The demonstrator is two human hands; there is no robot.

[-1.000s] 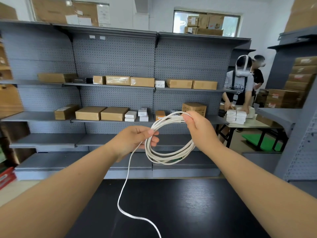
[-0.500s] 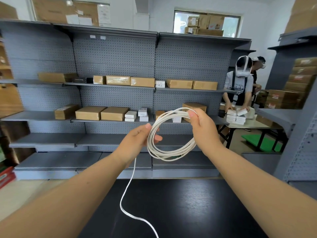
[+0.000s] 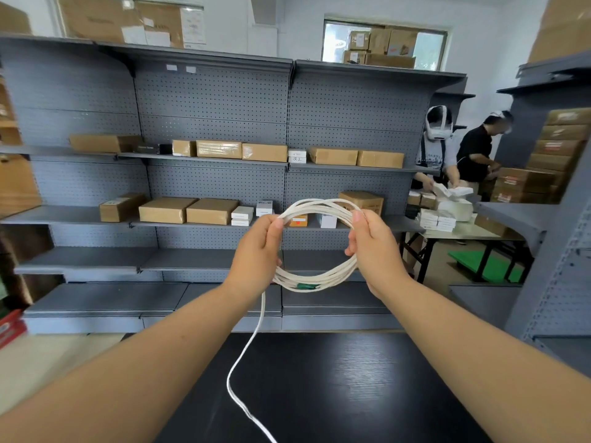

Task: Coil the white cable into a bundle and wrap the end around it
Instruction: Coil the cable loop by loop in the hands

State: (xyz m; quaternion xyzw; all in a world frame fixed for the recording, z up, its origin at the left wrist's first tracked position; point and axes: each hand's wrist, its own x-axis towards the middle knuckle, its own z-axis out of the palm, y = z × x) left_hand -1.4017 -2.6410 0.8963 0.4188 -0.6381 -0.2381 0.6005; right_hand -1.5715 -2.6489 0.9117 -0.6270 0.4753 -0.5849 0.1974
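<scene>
head view: white cable (image 3: 319,276) is wound into several round loops, with a small green piece on the lowest strands. it hangs in the air between both hands, above the black table (image 3: 351,385). left hand (image 3: 256,254) pinches the loops' left side, right hand (image 3: 375,251) grips the right side. one loose tail drops from under the left hand down to the table.

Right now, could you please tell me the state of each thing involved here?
White cable: mostly coiled in loops, held up above the black table.
Loose end: unwrapped, trailing down.
Left hand: grip closed on the coil.
Right hand: grip closed on the coil.
</scene>
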